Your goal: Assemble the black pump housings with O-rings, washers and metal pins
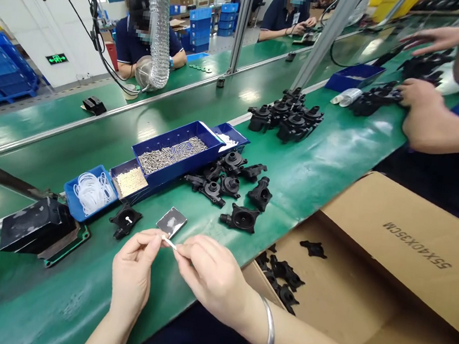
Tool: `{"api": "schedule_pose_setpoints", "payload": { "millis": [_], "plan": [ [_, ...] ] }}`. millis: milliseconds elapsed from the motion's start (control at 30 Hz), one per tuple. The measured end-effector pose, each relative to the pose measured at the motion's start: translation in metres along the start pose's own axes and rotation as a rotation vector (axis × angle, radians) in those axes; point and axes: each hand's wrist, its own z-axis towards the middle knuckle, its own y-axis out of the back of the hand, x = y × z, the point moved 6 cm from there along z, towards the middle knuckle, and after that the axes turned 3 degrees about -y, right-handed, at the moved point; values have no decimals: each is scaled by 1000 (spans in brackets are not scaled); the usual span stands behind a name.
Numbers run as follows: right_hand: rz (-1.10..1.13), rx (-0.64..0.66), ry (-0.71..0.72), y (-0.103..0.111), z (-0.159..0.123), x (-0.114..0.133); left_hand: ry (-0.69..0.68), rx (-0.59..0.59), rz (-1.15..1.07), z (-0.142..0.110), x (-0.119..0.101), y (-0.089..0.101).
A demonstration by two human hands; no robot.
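In front of me, a thin pale pin (169, 241) bridges my fingertips. My right hand (214, 276) pinches its near end. My left hand (134, 269) has thumb and forefinger closed at the far end; whether a separate small piece sits there I cannot tell. Just beyond the fingers lies a small dark square plate (172, 222) with a whitish smear. Left of it rests a black plastic housing (125, 220) with a white piece in its middle. More black housings (244, 218) are grouped to the right on the green tabletop.
Blue bins hold metal pins (173, 154), cream-coloured bits (131, 182), white rings (92, 193) and white parts (227, 140). A black block fixture (34, 226) stands left. An open cardboard box (343, 297) with black parts is at right. A co-worker's hands (424, 104) handle black parts.
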Motion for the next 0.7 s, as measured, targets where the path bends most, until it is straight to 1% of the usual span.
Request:
{"api": "schedule_pose_setpoints", "payload": {
  "millis": [100,133,167,200,267,300,333,367,400,467,500,567,633,667,700],
  "plan": [
    [-2,5,25,1,0,-1,-85,-32,127,-1,-4,1],
    [38,7,2,1,0,-3,-82,-41,123,0,-4,1],
    [111,14,-53,1,-1,-8,-49,-33,91,1,-3,-1],
    [218,32,-143,0,-2,-15,14,-5,41,2,-1,-4],
    [513,108,-394,-8,-7,-32,158,89,-47,5,3,-15],
    [677,151,-522,-12,-12,-40,208,143,-54,5,3,-20],
    [825,189,-627,-15,-18,-46,228,194,-33,7,0,-26],
    [943,211,-698,-15,-23,-51,216,245,6,8,-3,-32],
    [1021,208,-731,-12,-28,-56,188,295,47,10,-7,-39],
    [1056,123,-739,3,-35,-67,116,382,97,16,-12,-57],
    [1037,50,-731,14,-38,-75,63,419,113,21,-14,-69],
    [992,-144,-716,40,-44,-89,-90,504,180,30,-12,-99],
    [979,-322,-708,62,-48,-101,-263,651,337,36,-1,-136],
    [983,-384,-708,70,-50,-105,-312,732,423,37,8,-154],
    [986,-426,-712,76,-51,-108,-326,789,498,38,19,-168]
  ]
}}
